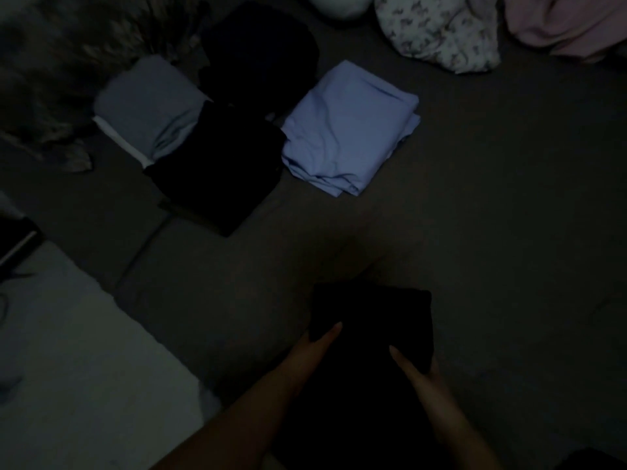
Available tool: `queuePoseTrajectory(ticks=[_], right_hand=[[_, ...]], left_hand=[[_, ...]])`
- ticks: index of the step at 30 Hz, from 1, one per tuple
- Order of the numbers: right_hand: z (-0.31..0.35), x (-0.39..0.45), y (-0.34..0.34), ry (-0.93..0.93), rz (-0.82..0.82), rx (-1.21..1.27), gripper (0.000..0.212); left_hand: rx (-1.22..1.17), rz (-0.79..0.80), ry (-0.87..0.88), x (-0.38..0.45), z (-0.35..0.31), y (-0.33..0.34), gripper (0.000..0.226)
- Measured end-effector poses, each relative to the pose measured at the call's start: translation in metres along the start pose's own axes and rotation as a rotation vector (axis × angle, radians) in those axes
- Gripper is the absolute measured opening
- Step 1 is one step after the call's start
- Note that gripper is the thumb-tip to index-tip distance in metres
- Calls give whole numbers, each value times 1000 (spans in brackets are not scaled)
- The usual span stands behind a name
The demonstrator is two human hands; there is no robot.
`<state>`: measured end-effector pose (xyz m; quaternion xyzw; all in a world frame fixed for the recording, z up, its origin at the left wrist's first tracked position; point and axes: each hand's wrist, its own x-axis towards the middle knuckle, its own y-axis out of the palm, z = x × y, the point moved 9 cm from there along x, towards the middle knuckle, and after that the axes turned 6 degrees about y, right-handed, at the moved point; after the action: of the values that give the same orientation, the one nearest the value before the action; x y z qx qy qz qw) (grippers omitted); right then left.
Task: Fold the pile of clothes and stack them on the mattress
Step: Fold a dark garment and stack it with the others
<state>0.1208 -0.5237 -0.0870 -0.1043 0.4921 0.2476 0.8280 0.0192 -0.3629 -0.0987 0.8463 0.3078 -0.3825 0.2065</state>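
The scene is very dark. A folded black garment [373, 320] is held low in the middle of the view between both hands. My left hand [315, 347] grips its left edge, thumb on top. My right hand [417, 371] grips its right edge, thumb on top and fingers underneath. On the dark grey mattress [492, 215] lie folded clothes: a light blue stack [349, 130], a black one [220, 167], a grey-blue one [149, 103] on a white piece, and a black heap [261, 52] behind.
A white patterned cloth [437, 28] and a pink cloth [570, 22] lie at the far right. A furry blanket [68, 62] covers the far left. A pale floor or sheet [68, 368] lies at the lower left, beside the mattress edge.
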Motion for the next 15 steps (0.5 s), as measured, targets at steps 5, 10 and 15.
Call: queuePoseTrajectory(ticks=[5, 10, 15], right_hand=[[80, -18, 79, -220, 15, -24, 83], [141, -18, 171, -327, -33, 44, 60], [205, -24, 267, -436, 18, -62, 57]], left_hand=[[51, 11, 138, 24, -97, -56, 47], [60, 43, 159, 44, -190, -142, 20], [63, 16, 172, 52, -262, -236, 12]])
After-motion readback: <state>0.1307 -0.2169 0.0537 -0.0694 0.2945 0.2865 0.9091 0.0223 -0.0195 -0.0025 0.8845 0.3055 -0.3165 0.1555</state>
